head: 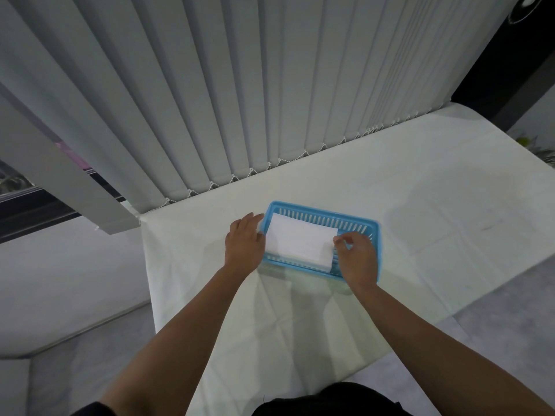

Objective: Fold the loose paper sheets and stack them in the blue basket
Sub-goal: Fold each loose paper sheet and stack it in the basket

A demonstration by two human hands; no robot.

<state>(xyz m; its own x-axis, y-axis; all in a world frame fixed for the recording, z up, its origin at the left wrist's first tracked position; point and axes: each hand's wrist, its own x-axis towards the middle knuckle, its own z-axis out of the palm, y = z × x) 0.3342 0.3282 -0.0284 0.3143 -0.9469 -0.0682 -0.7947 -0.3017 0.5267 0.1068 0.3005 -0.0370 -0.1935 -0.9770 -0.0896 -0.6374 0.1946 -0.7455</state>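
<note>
A blue slatted basket [322,212] stands on the white-covered table [420,205], just past the middle. Folded white paper [300,241] lies inside it and fills most of its floor. My left hand [244,243] rests with straight fingers against the basket's left end, beside the paper's left edge. Over the basket's right end, my right hand [357,256] has its fingers curled, and its fingertips pinch the paper's right edge. No loose sheets show on the table.
Vertical grey blinds [240,100] hang along the table's far edge. The table's left edge drops to a grey floor [75,265]. A dark panel [510,70] and some greenery stand at the far right.
</note>
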